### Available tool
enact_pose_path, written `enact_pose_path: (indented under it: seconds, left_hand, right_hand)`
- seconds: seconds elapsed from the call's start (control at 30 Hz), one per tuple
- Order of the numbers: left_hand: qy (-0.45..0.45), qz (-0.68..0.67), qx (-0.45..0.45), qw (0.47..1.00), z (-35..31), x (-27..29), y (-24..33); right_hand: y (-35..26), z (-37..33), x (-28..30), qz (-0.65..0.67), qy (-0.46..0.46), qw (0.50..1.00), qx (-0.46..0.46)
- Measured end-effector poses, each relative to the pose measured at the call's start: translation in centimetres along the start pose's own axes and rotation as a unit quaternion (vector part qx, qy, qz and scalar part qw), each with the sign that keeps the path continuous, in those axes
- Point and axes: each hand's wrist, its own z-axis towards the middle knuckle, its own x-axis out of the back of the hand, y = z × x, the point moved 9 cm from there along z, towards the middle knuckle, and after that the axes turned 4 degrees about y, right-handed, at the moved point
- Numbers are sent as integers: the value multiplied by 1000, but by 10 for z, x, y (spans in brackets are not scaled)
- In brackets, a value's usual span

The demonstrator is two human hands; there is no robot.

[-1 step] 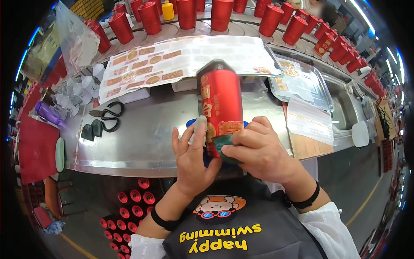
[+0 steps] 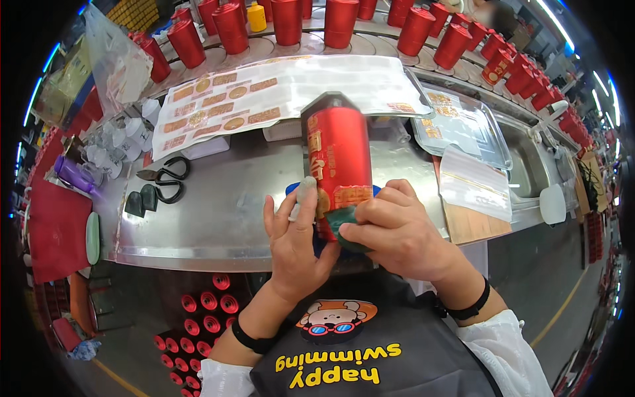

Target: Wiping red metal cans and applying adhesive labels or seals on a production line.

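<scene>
A red metallic canister (image 2: 350, 149) with gold lettering lies lengthwise before me, its far end against a dark angular holder (image 2: 331, 100). Bits of blue (image 2: 291, 188) show at both sides under it. My right hand (image 2: 405, 231) pinches a dark green flat scraper (image 2: 342, 217) and presses it on the canister's near end, just below a gold patterned sticker (image 2: 352, 194). Along the canister's left side rests my left hand (image 2: 291, 255), fingers stretched and apart, a pale cover on the index finger. Its thumb lies by the near end.
Sticker sheets (image 2: 264, 92) spread across the back of the metal table (image 2: 225, 218). Black scissors (image 2: 169, 178) and two dark green pieces (image 2: 141, 200) lie left. On the right are a metal tray (image 2: 496, 142) and a sink (image 2: 526, 169). Red canisters (image 2: 286, 23) line a conveyor behind.
</scene>
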Motion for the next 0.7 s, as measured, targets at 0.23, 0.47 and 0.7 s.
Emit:
enact_pose_path:
  seconds: [0.23, 0.47, 0.7]
  left_hand:
    - [-46, 73, -21, 996, 4, -8, 4]
    - [-45, 78, -23, 996, 0, -13, 0]
    - [-49, 38, -11, 998, -2, -16, -5]
  right_hand:
    - [3, -9, 4, 81, 7, 997, -10]
    - [36, -33, 12, 75, 157, 984, -39]
    - [26, -47, 3, 111, 148, 982, -26]
